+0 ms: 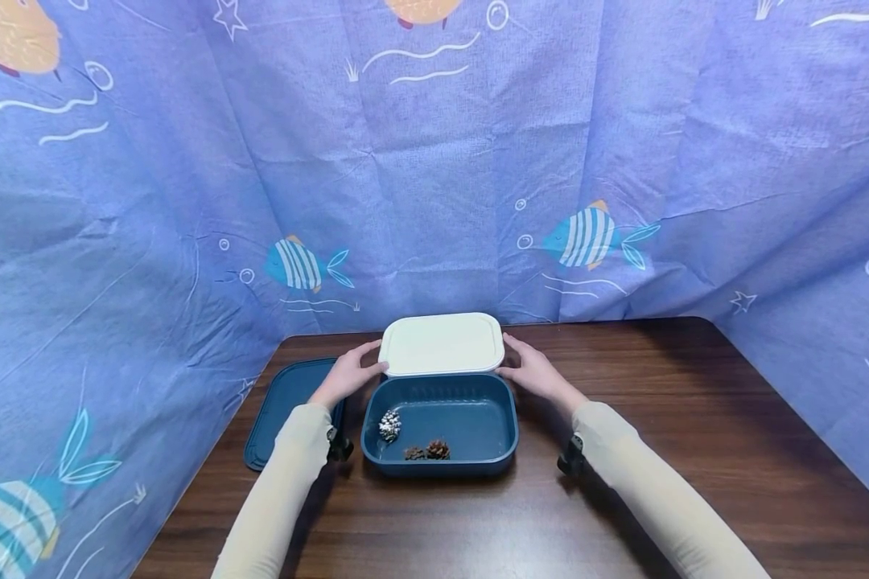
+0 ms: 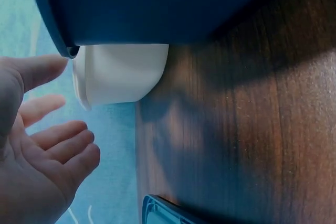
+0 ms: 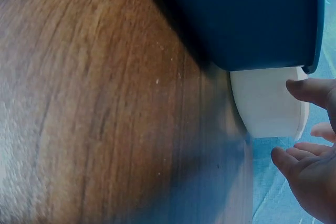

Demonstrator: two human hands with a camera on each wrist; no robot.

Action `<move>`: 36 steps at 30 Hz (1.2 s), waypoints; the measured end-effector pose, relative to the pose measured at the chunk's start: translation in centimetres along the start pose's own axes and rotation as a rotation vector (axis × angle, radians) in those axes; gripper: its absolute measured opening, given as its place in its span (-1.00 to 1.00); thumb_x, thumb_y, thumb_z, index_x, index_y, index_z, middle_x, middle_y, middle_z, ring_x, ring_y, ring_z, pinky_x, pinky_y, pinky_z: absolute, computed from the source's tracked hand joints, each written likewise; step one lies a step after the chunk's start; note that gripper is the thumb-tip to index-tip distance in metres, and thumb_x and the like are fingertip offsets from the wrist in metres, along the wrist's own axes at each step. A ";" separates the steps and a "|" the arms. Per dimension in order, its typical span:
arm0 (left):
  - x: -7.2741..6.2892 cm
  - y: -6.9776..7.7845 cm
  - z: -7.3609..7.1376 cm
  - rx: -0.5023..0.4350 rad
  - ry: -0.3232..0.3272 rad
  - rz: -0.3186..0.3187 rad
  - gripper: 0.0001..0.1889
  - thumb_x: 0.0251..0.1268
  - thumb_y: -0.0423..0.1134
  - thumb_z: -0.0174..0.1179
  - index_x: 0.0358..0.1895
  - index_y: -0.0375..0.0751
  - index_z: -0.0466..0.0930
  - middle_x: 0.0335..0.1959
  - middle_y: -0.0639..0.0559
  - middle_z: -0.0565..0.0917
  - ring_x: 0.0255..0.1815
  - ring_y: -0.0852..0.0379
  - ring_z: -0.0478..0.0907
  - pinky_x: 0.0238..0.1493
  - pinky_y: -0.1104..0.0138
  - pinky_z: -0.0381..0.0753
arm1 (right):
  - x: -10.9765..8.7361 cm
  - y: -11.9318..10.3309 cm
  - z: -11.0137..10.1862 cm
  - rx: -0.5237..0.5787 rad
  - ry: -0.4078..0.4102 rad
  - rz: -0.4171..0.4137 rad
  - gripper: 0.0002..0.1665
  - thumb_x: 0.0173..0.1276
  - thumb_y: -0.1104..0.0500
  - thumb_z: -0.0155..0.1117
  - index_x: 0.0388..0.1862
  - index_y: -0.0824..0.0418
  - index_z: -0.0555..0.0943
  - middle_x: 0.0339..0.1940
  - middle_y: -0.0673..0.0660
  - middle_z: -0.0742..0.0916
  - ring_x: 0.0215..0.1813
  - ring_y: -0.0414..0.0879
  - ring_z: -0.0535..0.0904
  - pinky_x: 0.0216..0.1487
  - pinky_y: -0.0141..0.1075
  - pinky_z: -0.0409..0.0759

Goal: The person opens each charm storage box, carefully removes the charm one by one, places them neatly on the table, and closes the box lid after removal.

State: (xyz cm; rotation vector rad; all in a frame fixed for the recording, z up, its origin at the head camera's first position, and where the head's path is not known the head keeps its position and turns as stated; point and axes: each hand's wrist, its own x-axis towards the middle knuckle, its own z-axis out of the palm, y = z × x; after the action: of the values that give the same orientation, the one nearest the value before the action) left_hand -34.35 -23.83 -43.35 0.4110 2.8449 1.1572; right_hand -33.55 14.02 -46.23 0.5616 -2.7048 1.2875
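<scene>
A white box with its white lid (image 1: 442,344) on stands at the back of the table, close behind an open dark blue box (image 1: 442,465). At its left end is my left hand (image 1: 349,375), fingers spread and thumb tip at the lid's edge. My right hand (image 1: 539,373) is at the opposite end, with its fingers extended along the side. In both wrist views the fingers reach around the white box's (image 2: 121,74) end without curling round it. Inside the blue box lie a white-frosted pine cone (image 1: 389,426) and brown pine cones (image 1: 438,449) near the front wall.
A dark blue lid (image 1: 282,410) lies flat on the left of the wooden table (image 1: 659,418), partly under my left forearm. Blue fabric (image 1: 442,201) printed with fish hangs right behind the table and along both sides.
</scene>
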 end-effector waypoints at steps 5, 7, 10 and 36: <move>0.1 -0.3 0.3 0.002 -0.043 0.015 -0.30 0.48 0.05 0.18 0.55 -0.18 0.25 0.48 -0.21 0.37 0.45 -0.24 0.32 0.34 -0.17 0.33 | 0.0 0.2 0.2 -0.001 -0.009 -0.009 -0.08 0.35 0.13 0.43 0.55 0.41 0.23 0.52 0.46 0.31 0.54 0.29 0.20 0.48 0.15 0.17; 0.0 -0.3 0.4 0.003 -0.063 0.022 -0.28 0.48 0.08 0.18 0.55 -0.18 0.25 0.49 -0.21 0.35 0.46 -0.23 0.31 0.35 -0.17 0.33 | 0.0 0.4 0.3 -0.009 -0.014 -0.014 -0.07 0.35 0.11 0.43 0.55 0.41 0.23 0.51 0.46 0.32 0.54 0.29 0.21 0.48 0.14 0.17; -0.2 -0.5 0.5 0.000 -0.095 0.033 -0.26 0.47 0.13 0.16 0.56 -0.16 0.24 0.51 -0.18 0.33 0.46 -0.21 0.31 0.35 -0.15 0.35 | 0.0 0.6 0.4 -0.019 -0.022 -0.017 -0.08 0.37 0.09 0.42 0.54 0.43 0.23 0.50 0.46 0.33 0.53 0.29 0.22 0.48 0.13 0.19; -0.6 -1.1 1.1 -0.034 -0.114 0.092 -0.21 0.47 0.17 0.13 0.60 -0.12 0.11 0.61 -0.05 0.13 0.59 -0.12 0.08 0.45 -0.11 0.21 | 0.2 0.1 1.1 0.015 -0.028 0.002 -0.06 0.40 0.15 0.39 0.58 0.42 0.14 0.55 0.39 0.29 0.49 0.26 0.31 0.44 0.07 0.28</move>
State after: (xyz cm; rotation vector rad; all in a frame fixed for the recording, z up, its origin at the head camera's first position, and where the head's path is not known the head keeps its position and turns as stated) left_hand -33.91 -24.05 -44.94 0.5918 2.7314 1.1552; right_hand -33.67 13.19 -47.00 0.5832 -2.7205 1.3113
